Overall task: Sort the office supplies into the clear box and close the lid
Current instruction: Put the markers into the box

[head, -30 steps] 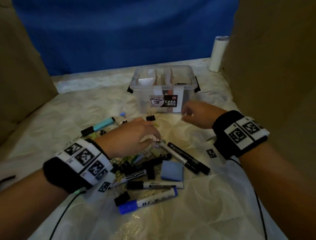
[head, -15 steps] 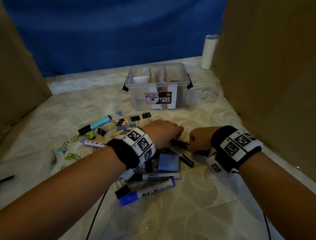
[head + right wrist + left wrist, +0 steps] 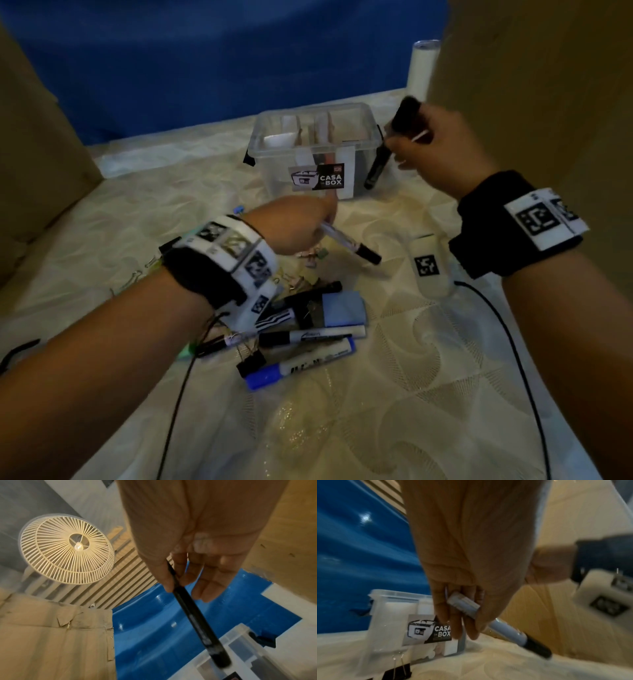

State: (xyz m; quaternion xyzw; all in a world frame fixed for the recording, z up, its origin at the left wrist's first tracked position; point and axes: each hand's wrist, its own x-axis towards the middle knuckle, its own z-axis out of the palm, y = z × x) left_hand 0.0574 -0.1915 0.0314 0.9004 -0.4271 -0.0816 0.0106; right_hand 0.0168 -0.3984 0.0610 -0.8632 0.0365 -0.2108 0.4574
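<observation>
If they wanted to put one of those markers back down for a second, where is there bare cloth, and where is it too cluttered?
Bare cloth lies near the viewer, right of the blue-capped marker, and left of the clear box toward the cardboard wall. It is crowded under the left hand, where markers, binder clips and a blue pad pile together.

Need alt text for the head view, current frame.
Right hand holds a black marker beside the open clear box, while the left hand holds a white marker with black cap over a pile of markers and binder clips on a pale cloth.
</observation>
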